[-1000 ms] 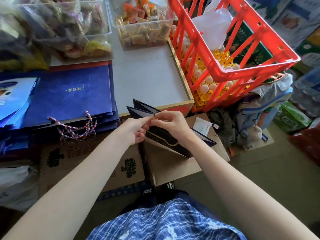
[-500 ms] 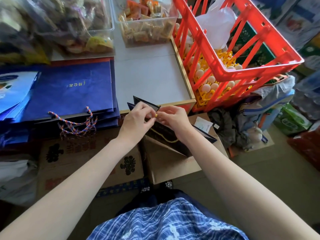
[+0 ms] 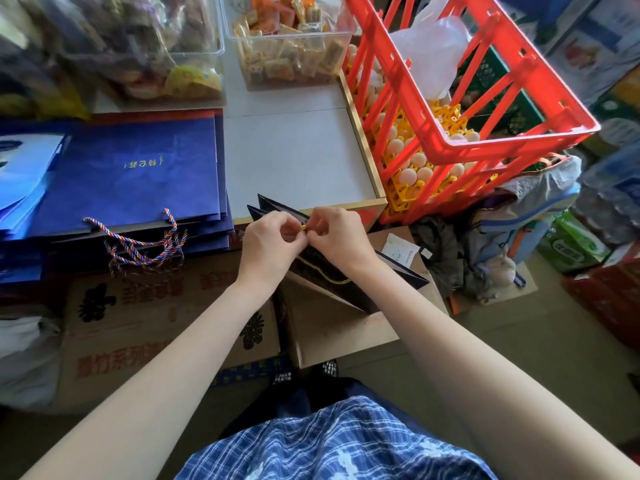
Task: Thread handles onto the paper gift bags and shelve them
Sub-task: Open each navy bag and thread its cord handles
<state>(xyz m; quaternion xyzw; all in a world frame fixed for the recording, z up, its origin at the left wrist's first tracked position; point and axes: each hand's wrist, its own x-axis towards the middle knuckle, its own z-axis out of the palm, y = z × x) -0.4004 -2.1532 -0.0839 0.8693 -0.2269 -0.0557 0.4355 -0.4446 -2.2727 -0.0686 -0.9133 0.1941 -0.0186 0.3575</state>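
A dark navy paper gift bag (image 3: 346,289) is held partly open over a cardboard box, its top edge toward the white table. A gold cord handle (image 3: 323,273) loops down one side of it. My left hand (image 3: 270,244) and my right hand (image 3: 337,237) meet at the bag's top edge, both pinching the gold cord's end (image 3: 303,228) between the fingertips. To the left lies a stack of flat blue gift bags (image 3: 131,174) with multicoloured twisted handles (image 3: 145,244) hanging over the shelf edge.
A white tabletop (image 3: 298,157) lies beyond the hands. A red crate (image 3: 485,109) with eggs on yellow trays stands at the right. Clear bins of snacks (image 3: 287,46) sit at the back. Cardboard boxes (image 3: 145,327) stand below, and bags and clothing (image 3: 512,230) lie on the floor at right.
Both hands have risen slightly along the bag's top edge and closed together on the gold cord end. The view has shifted a little.
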